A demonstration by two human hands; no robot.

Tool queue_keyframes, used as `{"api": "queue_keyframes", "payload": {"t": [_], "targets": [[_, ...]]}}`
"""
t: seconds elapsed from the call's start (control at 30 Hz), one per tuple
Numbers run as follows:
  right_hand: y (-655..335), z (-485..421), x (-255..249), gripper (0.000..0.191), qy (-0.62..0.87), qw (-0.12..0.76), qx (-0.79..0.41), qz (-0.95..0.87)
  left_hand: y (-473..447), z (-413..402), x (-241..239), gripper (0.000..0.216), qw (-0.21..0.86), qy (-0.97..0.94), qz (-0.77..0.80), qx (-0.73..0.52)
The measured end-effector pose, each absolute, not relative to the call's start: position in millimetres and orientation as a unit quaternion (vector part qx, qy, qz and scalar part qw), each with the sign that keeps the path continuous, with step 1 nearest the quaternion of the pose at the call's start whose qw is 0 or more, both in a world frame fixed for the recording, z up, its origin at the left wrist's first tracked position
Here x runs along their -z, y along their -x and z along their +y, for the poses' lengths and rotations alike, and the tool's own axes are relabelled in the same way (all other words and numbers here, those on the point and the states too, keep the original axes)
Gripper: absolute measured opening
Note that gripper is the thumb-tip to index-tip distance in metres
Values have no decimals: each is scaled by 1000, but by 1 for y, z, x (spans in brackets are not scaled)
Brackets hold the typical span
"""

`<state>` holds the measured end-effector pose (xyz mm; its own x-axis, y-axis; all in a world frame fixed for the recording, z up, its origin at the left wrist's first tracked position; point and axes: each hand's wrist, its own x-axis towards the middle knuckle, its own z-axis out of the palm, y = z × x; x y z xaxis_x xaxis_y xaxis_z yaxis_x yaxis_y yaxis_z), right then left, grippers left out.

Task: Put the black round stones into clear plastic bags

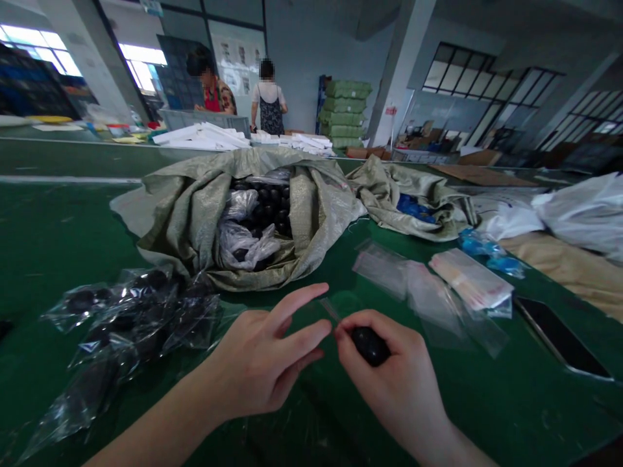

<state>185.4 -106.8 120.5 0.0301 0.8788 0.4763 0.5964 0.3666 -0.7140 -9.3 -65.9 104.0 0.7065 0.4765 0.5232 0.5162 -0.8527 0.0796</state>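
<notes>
Green table (pixel 73 233), black knob (pixel 370 346) — in right hand (pixel 394 376)

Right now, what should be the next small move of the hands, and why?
Probably slide the black piece into the clear bag: the right hand grips the piece at the bag's edge, the left hand touches the bag, and bagged pieces lie left.

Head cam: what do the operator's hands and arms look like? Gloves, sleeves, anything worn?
Left hand and right hand are bare: no gloves, rings, watch or wristband in view. The left forearm and right forearm are uncovered down to the frame edge, with no sleeve or cuff showing.
</notes>
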Motion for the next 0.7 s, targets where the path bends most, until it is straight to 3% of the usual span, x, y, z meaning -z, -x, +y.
{"api": "queue_keyframes", "payload": {"t": [0.17, 0.4, 0.7], "targets": [[-192, -104, -115, 9, 552, 464, -163, -673, 11, -64, -103, 29, 69, 922, -259, 278], [-198, -105, -114, 9, 548, 462, -176, -675, 15, -77, -111, 30, -106, 906, -282, 297], [-199, -113, -118, 8, 505, 447, -87, -733, 18, -84, -122, 28, -30, 927, -251, 276]]}}
